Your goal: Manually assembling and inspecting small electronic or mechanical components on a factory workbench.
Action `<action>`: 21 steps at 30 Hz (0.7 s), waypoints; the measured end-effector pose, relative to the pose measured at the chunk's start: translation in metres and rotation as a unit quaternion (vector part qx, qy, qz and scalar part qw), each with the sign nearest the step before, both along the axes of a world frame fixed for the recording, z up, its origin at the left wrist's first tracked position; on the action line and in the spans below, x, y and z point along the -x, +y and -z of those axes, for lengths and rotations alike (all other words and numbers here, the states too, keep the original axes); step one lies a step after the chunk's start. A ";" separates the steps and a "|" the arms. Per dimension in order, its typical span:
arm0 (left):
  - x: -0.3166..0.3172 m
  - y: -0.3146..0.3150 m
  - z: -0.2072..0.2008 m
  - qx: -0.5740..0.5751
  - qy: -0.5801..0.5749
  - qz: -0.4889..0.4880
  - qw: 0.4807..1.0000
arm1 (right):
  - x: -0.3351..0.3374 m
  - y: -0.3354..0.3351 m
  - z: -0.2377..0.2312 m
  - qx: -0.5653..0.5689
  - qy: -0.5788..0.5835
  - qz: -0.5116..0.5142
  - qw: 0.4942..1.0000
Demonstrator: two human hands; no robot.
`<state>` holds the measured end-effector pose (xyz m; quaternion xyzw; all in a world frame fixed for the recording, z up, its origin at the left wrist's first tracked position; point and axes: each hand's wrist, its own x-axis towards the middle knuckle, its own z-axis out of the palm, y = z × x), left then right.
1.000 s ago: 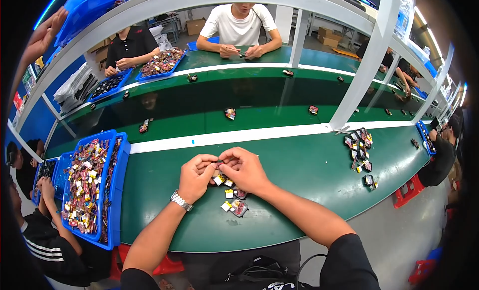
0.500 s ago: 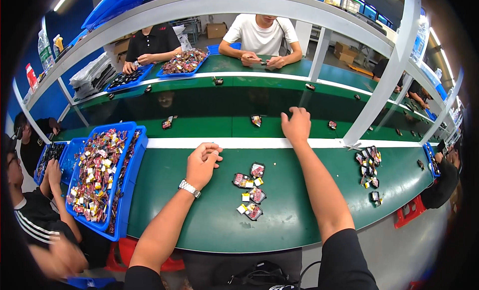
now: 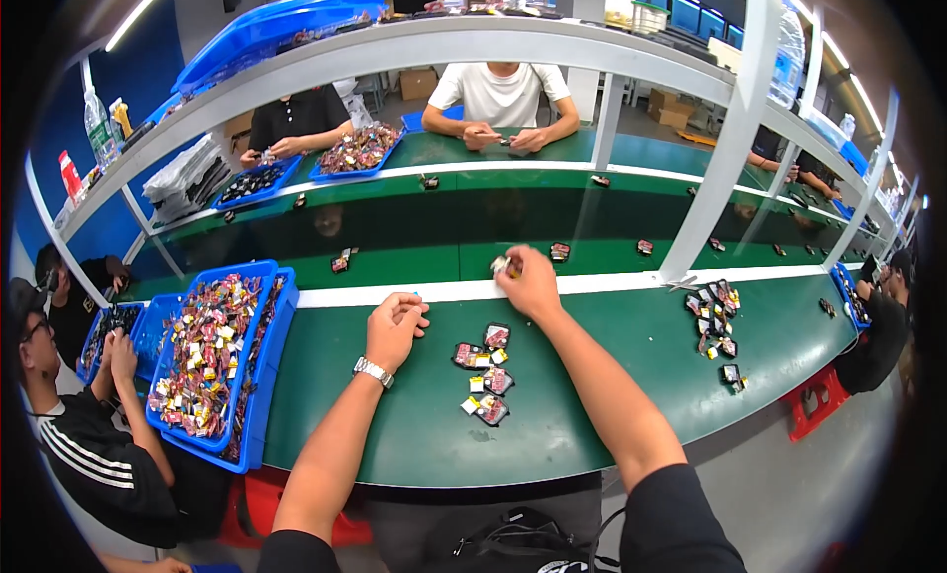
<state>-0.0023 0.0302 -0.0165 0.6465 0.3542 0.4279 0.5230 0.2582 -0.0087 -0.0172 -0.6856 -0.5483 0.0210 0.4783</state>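
My right hand reaches forward to the white stripe at the far edge of the green bench, its fingers closed on a small black and yellow part. My left hand, with a metal watch on its wrist, rests loosely curled on the bench, and I cannot see anything in it. A small cluster of black, red and yellow parts lies on the bench between my two forearms.
A blue tray heaped with mixed small parts stands at my left, with a seated person beside it. Another pile of parts lies to the right. Beyond the stripe runs a green conveyor carrying scattered parts; people sit opposite.
My hands were together over the cluster. My right hand then reached out to the conveyor edge and now sits a little closer with a part in it. My left hand stayed put.
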 end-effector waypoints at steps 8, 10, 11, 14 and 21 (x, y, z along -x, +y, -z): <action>-0.019 -0.022 -0.033 0.140 0.017 0.216 0.966 | 0.046 -0.098 -0.040 -0.016 -0.025 -0.236 0.971; -0.019 -0.019 -0.025 0.188 0.002 0.281 0.941 | 0.047 -0.097 -0.042 -0.033 -0.048 -0.261 0.964; -0.017 -0.018 -0.020 0.194 0.003 0.275 0.942 | 0.049 -0.097 -0.039 -0.033 -0.048 -0.279 0.958; -0.014 -0.017 -0.017 0.187 -0.034 0.299 0.935 | 0.045 -0.092 -0.042 -0.047 -0.106 -0.302 0.946; -0.013 -0.013 -0.020 0.167 -0.082 0.262 0.947 | 0.046 -0.072 -0.041 -0.113 -0.178 -0.254 0.944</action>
